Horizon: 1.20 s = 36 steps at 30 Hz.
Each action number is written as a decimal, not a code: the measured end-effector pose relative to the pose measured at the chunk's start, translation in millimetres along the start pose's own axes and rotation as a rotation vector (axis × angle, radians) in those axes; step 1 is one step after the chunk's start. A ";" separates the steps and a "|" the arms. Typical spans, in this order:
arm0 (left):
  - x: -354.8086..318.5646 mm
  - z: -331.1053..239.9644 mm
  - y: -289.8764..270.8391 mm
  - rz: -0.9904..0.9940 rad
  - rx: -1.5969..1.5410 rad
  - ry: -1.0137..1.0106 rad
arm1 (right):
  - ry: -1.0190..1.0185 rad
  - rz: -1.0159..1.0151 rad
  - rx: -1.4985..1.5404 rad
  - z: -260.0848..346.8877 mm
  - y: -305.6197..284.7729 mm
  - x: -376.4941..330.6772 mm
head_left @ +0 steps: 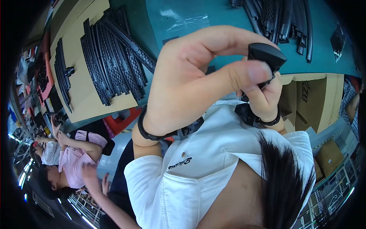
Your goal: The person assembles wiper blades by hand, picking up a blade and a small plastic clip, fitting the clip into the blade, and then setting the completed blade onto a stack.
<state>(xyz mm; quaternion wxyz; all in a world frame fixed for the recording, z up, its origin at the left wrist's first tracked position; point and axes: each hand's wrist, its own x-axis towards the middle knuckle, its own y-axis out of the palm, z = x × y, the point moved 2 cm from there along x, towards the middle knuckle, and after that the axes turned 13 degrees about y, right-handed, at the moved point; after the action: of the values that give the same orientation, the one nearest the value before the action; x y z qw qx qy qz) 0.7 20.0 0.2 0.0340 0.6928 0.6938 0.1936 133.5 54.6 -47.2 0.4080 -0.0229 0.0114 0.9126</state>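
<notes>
**Two hands pinch a small black plastic part above a teal workbench**

Nearest the camera are the wearer's white shirt (213,168) and dark hair (284,183). Just beyond, both hands are raised together. The left hand (187,84), large in view and wearing a black wrist strap (152,133), is closed with its thumb pressed against a small black plastic part (266,55). The right hand (265,99), mostly hidden behind the left, grips the same part from below.

A firm, even pinch from both sides seems best, with the thumb kept flat to stop the part twisting.

Farther off, the teal workbench (190,15) carries long black ribbed strips (110,57) piled on cardboard sheets (82,95), with more strips (282,19) at the far right. Other people (72,156) work at the left edge.
</notes>
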 end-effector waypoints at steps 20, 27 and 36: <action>-56.1 78.1 -61.4 -0.345 1.359 0.071 | 0.248 0.038 0.058 -18.5 -13.8 13.9; -59.0 87.3 -62.9 -0.500 1.316 0.097 | 0.288 -0.027 0.081 -23.5 -19.2 14.7; -56.8 94.4 -59.4 -0.397 1.603 0.151 | 0.294 0.004 0.029 -20.5 -8.9 21.2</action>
<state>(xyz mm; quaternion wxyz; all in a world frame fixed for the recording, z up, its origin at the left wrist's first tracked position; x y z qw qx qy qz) -23.7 -12.4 -118.2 -0.4835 0.3567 0.7311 -0.3233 126.7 75.6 -68.8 0.4004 -0.1506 0.0843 0.8999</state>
